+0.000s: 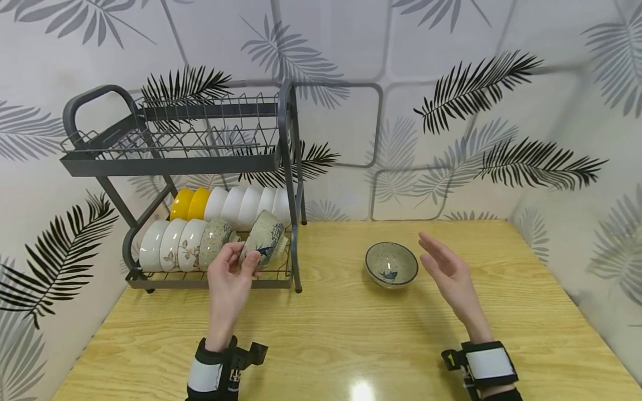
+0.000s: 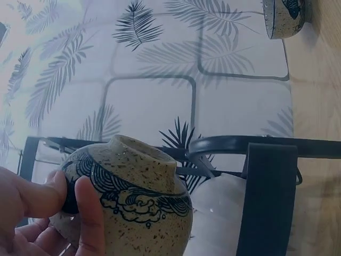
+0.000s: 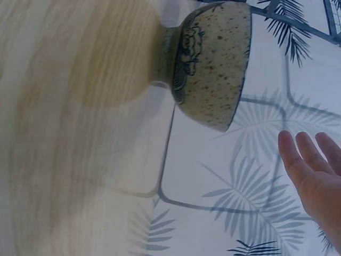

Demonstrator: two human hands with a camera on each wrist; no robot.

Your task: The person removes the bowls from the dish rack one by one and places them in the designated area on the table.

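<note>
From the head view, the left hand [image 1: 232,274] pinches a speckled ceramic bowl with blue wave pattern [image 1: 266,238] on the lower tier of the dark metal dish rack [image 1: 175,161], tipped on edge, foot toward the table.

The left wrist view shows the thumb and fingers [image 2: 88,213] on its side, foot uppermost.

In the right wrist view, the right hand [image 3: 314,176] hovers flat and relaxed just beside a second speckled bowl [image 3: 213,64] standing on the pale wooden table [image 3: 64,106].

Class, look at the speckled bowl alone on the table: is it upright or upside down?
Upright. The bowl rests on its foot on the table, rim up, its inside showing.
</note>
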